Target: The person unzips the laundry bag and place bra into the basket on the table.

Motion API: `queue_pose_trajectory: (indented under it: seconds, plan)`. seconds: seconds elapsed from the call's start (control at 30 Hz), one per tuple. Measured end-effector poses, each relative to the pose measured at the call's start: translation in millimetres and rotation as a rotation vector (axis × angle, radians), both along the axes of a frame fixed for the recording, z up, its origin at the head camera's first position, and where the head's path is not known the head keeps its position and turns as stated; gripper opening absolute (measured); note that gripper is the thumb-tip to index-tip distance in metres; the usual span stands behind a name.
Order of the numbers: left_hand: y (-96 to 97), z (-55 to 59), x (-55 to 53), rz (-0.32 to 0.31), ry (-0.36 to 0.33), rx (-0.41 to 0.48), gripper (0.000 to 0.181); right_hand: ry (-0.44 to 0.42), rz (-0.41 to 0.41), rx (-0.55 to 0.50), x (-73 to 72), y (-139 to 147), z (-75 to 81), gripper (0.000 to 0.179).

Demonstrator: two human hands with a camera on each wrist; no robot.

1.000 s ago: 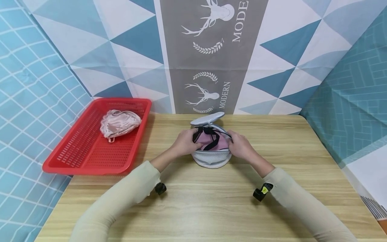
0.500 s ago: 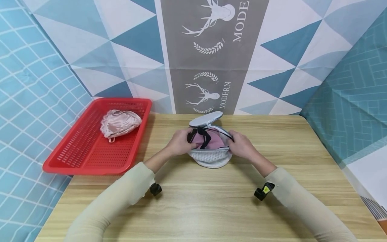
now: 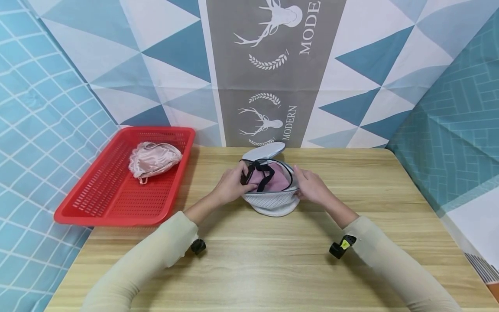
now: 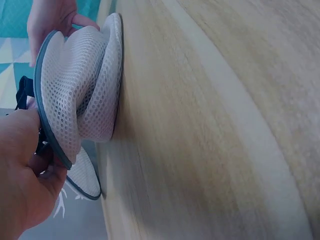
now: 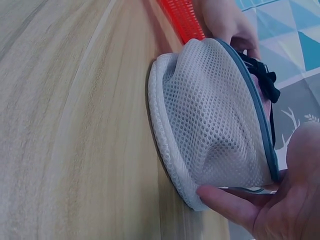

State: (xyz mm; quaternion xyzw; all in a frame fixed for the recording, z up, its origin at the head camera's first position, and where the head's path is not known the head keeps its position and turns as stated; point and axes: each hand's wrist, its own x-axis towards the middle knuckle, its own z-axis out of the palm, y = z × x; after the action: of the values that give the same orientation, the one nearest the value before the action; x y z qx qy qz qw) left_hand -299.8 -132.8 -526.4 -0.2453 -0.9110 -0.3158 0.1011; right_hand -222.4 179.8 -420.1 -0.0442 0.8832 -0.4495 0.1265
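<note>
A white mesh laundry bag (image 3: 273,204) with a grey-trimmed rim stands on the table, its round lid (image 3: 264,151) flipped back behind it. Inside lies a pink garment (image 3: 276,177) with a black strap (image 3: 267,177) across it; a thin black loop arches over the bag's mouth. My left hand (image 3: 230,185) pinches the rim and the dark edge of the garment on the left. On the opposite side my right hand (image 3: 310,187) holds the bag, thumb raised above the rim and one finger (image 5: 227,204) against the mesh outside. The rim hides some of its fingers.
A red plastic basket (image 3: 117,219) sits at the table's left side with a pale pink satin, lace-trimmed garment (image 3: 155,159) in it. The wooden table (image 3: 253,264) meets a patterned cloth backdrop (image 3: 331,86) at the back.
The bag and my left hand have shifted slightly left. My right thumb has lifted, and the black loop it held down now arches freely inside the bag's mouth.
</note>
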Motion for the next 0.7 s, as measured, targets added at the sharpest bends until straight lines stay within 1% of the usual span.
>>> queue_pose_trajectory:
  seconds: [0.03, 0.07, 0.1, 0.2, 0.23, 0.3, 0.37, 0.43, 0.47, 0.5, 0.53, 0.57, 0.6, 0.63, 0.7]
  plan:
    - [-0.2, -0.5, 0.0, 0.004, 0.001, -0.001, 0.058, -0.001, -0.001, -0.002, -0.2, 0.5, -0.6, 0.075]
    - [0.7, 3.0, 3.0, 0.007, -0.01, -0.004, 0.058, -0.003, 0.001, -0.004, -0.5, 1.1, -1.0, 0.072]
    - [0.6, 3.9, 3.5, 0.012, -0.014, 0.003, 0.059, -0.003, 0.004, -0.006, -0.7, 1.4, -1.3, 0.07]
    - [0.6, 6.4, 4.6, 0.017, -0.016, 0.042, 0.06, 0.01, 0.01, -0.001, -1.2, 2.0, -2.0, 0.062]
    - [1.6, 12.9, 9.0, 0.01, -0.026, 0.056, 0.06, 0.016, 0.013, 0.001, -1.5, 1.9, -2.5, 0.06]
    - [2.1, 19.1, 13.0, -0.002, -0.009, 0.098, 0.066, 0.033, 0.019, 0.013, -1.7, 1.3, -2.9, 0.055]
    - [6.2, 42.0, 27.5, -0.03, -0.028, 0.118, 0.078, 0.05, 0.028, 0.029, -2.3, 0.6, -3.3, 0.049]
    - [11.9, 68.9, 44.8, -0.05, -0.052, 0.114, 0.094, 0.065, 0.038, 0.047, -3.2, -0.4, -3.5, 0.043]
    - [14.0, 76.5, 49.1, -0.058, -0.049, 0.105, 0.1, 0.07, 0.043, 0.054, -3.5, -0.6, -3.3, 0.041]
    - [14.5, 72.8, 42.9, -0.071, -0.05, 0.085, 0.104, 0.073, 0.054, 0.054, -3.9, 0.0, -3.0, 0.039]
    - [16.8, 81.0, 46.4, -0.079, -0.07, 0.067, 0.105, 0.078, 0.065, 0.052, -5.6, 1.4, -4.9, 0.037]
    - [17.7, 82.0, 47.1, -0.087, -0.061, 0.047, 0.103, 0.102, 0.079, 0.05, -12.5, 5.5, -15.0, 0.035]
    - [17.8, 73.4, 39.9, -0.086, -0.048, 0.031, 0.101, 0.115, 0.085, 0.053, -18.3, 8.9, -23.3, 0.033]
    - [17.8, 65.5, 32.2, -0.093, -0.047, 0.014, 0.098, 0.139, 0.107, 0.045, -18.4, 10.5, -26.8, 0.032]
    - [16.7, 42.8, 12.6, -0.097, -0.055, 0.002, 0.094, 0.179, 0.121, 0.066, -32.7, 18.5, -48.1, 0.027]
